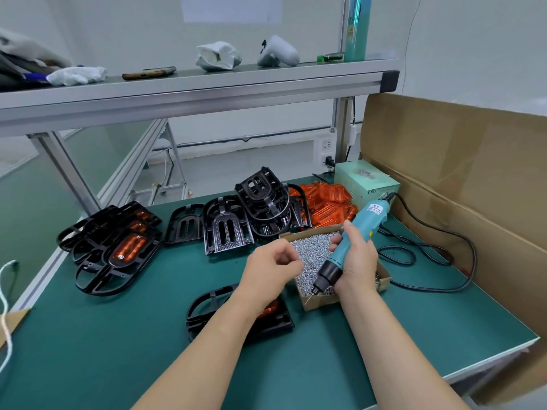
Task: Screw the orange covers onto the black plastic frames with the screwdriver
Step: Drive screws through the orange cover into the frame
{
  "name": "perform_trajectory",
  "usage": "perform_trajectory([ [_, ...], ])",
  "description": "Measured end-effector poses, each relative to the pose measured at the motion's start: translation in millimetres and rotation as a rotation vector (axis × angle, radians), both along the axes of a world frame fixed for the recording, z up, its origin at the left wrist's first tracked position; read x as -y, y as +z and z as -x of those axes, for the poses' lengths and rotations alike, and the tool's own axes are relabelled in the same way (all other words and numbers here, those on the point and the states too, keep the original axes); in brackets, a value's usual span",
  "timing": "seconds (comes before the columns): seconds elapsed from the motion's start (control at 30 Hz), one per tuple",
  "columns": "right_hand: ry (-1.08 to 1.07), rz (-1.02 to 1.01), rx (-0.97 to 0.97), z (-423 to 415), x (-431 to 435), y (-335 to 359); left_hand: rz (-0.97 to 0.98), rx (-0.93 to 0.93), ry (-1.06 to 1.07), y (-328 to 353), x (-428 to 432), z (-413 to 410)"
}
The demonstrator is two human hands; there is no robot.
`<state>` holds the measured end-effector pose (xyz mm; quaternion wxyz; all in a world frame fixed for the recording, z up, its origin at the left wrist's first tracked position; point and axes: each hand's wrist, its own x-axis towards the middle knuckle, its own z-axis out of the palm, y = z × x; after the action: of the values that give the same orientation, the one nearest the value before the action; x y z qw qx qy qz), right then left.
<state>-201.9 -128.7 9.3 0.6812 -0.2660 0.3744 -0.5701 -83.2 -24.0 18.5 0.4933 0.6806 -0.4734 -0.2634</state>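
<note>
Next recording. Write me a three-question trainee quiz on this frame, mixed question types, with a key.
1. Multiple choice: which hand grips the teal screwdriver? A left; B right; C neither.
2. True or false: the pile of orange covers lies behind the box of screws.
3. Fill in: the stack of finished frames lies on the person's ____ side.
Key: 1 B, the right hand. 2 True. 3 left.
</note>
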Motion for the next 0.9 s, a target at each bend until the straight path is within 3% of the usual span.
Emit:
perform_trajectory([
  [0.27, 0.033, -0.120, 0.255, -21, -15, 29, 0.036, -0.285, 0.030, -3, -47, -16],
  [0.57, -0.033, -0.163, 0.193, -42, -31, 38, 0.080, -0.515, 0.173, -4, -76, -19],
  [0.9, -0.052, -0.097, 0.147, -53, -49, 38, 0.157, -0.597, 0.252, -10, -87, -11],
])
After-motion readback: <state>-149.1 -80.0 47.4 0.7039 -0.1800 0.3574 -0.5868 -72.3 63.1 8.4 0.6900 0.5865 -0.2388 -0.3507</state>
